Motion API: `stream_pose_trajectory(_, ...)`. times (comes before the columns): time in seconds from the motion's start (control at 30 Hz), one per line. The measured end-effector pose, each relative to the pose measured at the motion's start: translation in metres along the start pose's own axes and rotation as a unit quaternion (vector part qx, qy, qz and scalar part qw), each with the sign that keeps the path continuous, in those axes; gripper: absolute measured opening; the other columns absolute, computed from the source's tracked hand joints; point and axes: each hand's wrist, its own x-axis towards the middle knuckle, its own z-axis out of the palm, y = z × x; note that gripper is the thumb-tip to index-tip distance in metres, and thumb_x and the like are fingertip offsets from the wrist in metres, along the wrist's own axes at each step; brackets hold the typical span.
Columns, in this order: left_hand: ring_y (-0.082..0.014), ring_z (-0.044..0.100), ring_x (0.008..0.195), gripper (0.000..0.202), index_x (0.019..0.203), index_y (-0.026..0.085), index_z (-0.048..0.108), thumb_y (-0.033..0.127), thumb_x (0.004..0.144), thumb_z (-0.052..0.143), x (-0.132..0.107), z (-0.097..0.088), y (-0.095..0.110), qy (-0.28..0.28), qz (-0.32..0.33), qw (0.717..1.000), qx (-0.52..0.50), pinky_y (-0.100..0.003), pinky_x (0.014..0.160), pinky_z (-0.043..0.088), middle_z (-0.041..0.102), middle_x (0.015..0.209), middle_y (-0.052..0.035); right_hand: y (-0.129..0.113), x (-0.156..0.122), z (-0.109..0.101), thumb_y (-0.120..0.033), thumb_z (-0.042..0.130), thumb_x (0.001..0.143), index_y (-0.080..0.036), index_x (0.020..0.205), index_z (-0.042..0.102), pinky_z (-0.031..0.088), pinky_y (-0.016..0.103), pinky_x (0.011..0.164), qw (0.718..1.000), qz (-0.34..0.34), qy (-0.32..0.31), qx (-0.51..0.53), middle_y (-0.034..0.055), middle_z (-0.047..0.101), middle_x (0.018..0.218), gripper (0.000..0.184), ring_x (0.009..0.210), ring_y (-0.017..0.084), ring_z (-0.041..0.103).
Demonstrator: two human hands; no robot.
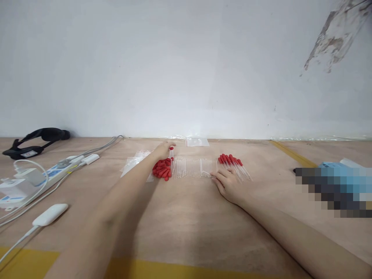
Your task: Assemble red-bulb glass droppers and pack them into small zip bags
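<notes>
Head view: a person's two bare arms reach across a pale plywood table toward a white wall.
Left hand: far side of the work, fingertips drawn together on what looks like a single tube held upright with a bit of red at its top; the grip itself is small and partly hidden.
Right hand: palm down on the table, fingers loosely spread, holding nothing, fingertips just touching the right end of the tube row.
Loose red rubber bulbs: a heap just near of the left hand, touching the left end of the tube row.
Row of clear thin tubes: side by side between the two hands.
Finished droppers with red bulbs: fanned out just beyond the right hand, apart from the row.
Clear plastic bags: flat, left of the bulbs; another lies far, by the wall.
Left edge: a white power strip with cables, and a black strap by the wall.
Step in hand: seemingly fitting a bulb onto one tube.
Next move calls for: a light, straight push, as the tubes look thin and roll easily.
</notes>
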Motion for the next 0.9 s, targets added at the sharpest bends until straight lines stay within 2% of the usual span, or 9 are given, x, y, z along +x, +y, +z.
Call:
stream_pose_trajectory(0.07,-0.0141,0.055,0.089,0.033,0.103,0.017,0.056,0.008,0.076,0.038,-0.015,-0.002,0.008,0.046,0.02,0.998,-0.044,-0.025,0.08,0.042,0.055,0.104,-0.0065,0.0,0.001,-0.001,-0.023,0.036,0.088,-0.019,0.094,0.06,0.032,0.032,0.08,1.0,0.0,0.005,0.007,0.0054,0.063,0.086,0.025,0.079,0.016,0.055)
stream_pose_trajectory(0.13,-0.0132,0.056,0.08,0.026,0.098,0.017,0.055,0.012,0.076,0.042,-0.037,0.0,0.019,0.09,0.034,0.985,-0.143,-0.026,0.074,0.044,0.056,0.095,-0.005,-0.001,0.002,-0.001,-0.022,0.038,0.087,-0.019,0.092,0.059,0.033,0.032,0.081,1.0,-0.001,0.01,0.018,0.005,0.063,0.086,0.022,0.08,0.015,0.055)
stream_pose_trajectory(0.17,-0.0119,0.056,0.072,0.024,0.097,0.017,0.053,0.014,0.075,0.044,-0.05,0.002,0.025,0.094,0.028,0.974,-0.206,-0.024,0.068,0.045,0.056,0.088,-0.0031,-0.001,0.002,-0.002,-0.021,0.038,0.086,-0.019,0.091,0.059,0.033,0.031,0.081,1.0,-0.002,0.01,0.024,0.0049,0.063,0.086,0.021,0.08,0.015,0.055)
stream_pose_trajectory(0.27,-0.0079,0.05,0.05,0.016,0.086,0.018,0.046,0.019,0.072,0.053,-0.092,0.015,0.043,0.027,-0.015,0.936,-0.35,-0.019,0.05,0.04,0.051,0.063,0.0041,-0.004,0.002,-0.002,-0.023,0.039,0.086,-0.018,0.089,0.058,0.033,0.032,0.081,0.999,0.0,0.008,0.042,0.0049,0.063,0.085,0.02,0.079,0.015,0.056)
stream_pose_trajectory(0.4,-0.0068,0.052,0.054,0.026,0.073,0.016,0.042,0.018,0.061,0.066,-0.13,0.034,0.063,-0.018,-0.018,0.901,-0.433,-0.018,0.052,0.038,0.049,0.062,0.0051,-0.015,0.002,-0.003,-0.028,0.039,0.086,-0.019,0.086,0.059,0.032,0.032,0.081,0.998,-0.008,0.001,0.055,0.004,0.064,0.081,0.022,0.074,0.014,0.057)
stream_pose_trajectory(0.53,-0.0064,0.052,0.054,0.028,0.071,0.016,0.043,0.017,0.059,0.068,-0.139,0.046,0.07,-0.035,-0.02,0.888,-0.458,-0.018,0.054,0.039,0.05,0.061,0.0051,-0.033,0.003,-0.009,-0.03,0.04,0.086,-0.02,0.087,0.06,0.033,0.031,0.08,0.998,-0.032,-0.003,0.057,0.0022,0.064,0.079,0.022,0.068,0.013,0.056)
stream_pose_trajectory(0.67,-0.0078,0.056,0.059,0.027,0.072,0.016,0.043,0.017,0.061,0.068,-0.139,0.049,0.07,-0.047,-0.013,0.873,-0.484,-0.02,0.058,0.041,0.055,0.067,0.003,-0.047,0.005,-0.014,-0.027,0.04,0.086,-0.019,0.086,0.061,0.033,0.03,0.075,0.997,-0.036,-0.013,0.061,0.0026,0.064,0.078,0.022,0.067,0.012,0.056)
stream_pose_trajectory(0.9,-0.0115,0.062,0.07,0.03,0.078,0.016,0.043,0.019,0.063,0.069,-0.138,0.048,0.071,-0.061,-0.011,0.852,-0.52,-0.024,0.067,0.046,0.06,0.075,0.0003,-0.047,0.003,-0.005,-0.028,0.042,0.085,-0.021,0.086,0.06,0.033,0.028,0.071,0.996,-0.022,-0.01,0.082,0.0007,0.063,0.075,0.02,0.064,0.011,0.055)
